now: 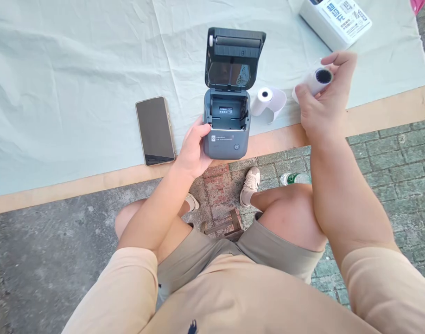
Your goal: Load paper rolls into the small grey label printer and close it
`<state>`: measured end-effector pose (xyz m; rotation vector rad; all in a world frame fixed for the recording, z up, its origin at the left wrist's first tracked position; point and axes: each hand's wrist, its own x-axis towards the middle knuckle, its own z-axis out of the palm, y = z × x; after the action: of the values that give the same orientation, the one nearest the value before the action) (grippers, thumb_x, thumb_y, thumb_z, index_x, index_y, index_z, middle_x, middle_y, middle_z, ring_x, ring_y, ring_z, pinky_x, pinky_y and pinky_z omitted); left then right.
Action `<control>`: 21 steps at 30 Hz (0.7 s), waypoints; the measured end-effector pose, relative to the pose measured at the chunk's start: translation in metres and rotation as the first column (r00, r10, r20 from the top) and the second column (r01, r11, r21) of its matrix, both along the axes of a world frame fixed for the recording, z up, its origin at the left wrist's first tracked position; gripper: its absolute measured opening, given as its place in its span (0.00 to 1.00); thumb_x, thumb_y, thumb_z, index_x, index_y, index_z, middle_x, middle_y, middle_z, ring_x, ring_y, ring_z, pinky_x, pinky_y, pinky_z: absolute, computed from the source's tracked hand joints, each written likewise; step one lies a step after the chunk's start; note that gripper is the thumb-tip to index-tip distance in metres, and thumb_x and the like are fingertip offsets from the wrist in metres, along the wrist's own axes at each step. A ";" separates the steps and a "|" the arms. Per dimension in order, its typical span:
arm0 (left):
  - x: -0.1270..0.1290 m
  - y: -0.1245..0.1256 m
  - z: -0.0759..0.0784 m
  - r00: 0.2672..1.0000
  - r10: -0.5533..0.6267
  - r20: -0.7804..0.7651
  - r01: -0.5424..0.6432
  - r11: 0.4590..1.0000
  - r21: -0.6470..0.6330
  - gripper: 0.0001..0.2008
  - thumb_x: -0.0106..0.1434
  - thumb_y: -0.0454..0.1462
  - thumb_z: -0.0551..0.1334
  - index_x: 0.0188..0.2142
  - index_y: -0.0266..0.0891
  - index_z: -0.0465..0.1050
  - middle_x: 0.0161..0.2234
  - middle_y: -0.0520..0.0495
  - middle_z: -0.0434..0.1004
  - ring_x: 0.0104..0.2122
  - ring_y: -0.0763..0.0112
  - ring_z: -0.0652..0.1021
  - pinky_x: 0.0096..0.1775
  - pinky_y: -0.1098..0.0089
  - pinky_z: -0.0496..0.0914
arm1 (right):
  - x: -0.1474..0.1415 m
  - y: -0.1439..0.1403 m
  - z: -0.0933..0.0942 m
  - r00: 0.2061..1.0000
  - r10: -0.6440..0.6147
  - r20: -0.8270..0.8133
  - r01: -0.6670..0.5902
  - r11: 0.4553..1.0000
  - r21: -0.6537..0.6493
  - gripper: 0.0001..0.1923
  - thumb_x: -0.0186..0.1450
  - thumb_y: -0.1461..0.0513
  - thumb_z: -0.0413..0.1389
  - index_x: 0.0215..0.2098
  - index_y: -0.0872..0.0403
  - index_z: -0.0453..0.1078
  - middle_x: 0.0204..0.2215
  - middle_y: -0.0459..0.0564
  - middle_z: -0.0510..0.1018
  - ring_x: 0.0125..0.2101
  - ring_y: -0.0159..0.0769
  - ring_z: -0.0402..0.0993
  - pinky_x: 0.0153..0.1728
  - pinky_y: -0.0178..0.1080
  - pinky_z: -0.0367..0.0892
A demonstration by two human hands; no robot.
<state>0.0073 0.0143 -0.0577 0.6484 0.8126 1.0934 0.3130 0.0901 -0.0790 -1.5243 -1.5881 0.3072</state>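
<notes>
Left hand: my left hand (193, 150) is at frame centre, wrapped on the left side of the grey printer (226, 124), thumb on the front top edge, fingers hidden behind the body. Closed grip, steadying it.
Right hand: my right hand (323, 99) is in the upper right of the frame, raised, pinching a paper roll (316, 80) between thumb and fingers. Dark core end faces the camera.
Printer: sits at the near edge of the table, centre frame, upper half. Lid (234, 58) swung up and back, roller visible along its top. Paper bay (229, 110) open, I see a small label inside, no roll in it.
Second roll: another white paper roll (268, 103) lies on the cloth just right of the printer, a loose tail of paper curling round it. Sits between printer and my right hand, touching neither.
Phone: dark phone (155, 130) flat on the cloth, screen off, left of the printer, near but apart.
Box: white printed box (335, 19) in the upper right corner, beyond my right hand.
Surface: pale cloth (76, 79) over a wooden tabletop (59, 188), bare wood strip along the near edge.
Below: my knees, shoes, a plastic bottle (295, 178) on the brick paving, lower centre right.
</notes>
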 end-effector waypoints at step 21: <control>0.000 -0.001 0.000 0.998 -0.005 -0.056 0.007 1.000 0.030 0.24 0.60 0.54 0.73 0.49 0.45 0.77 0.48 0.45 0.88 0.54 0.53 0.86 0.49 0.61 0.81 | -0.090 -0.046 0.043 0.945 0.005 0.327 0.008 0.999 -0.037 0.22 0.61 0.61 0.68 0.49 0.43 0.67 0.44 0.53 0.84 0.55 0.60 0.71 0.59 0.66 0.60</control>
<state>0.0072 0.0133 -0.0574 0.7083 0.8431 1.0880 0.2231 0.0444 -0.0360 -1.6711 -1.8460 0.0843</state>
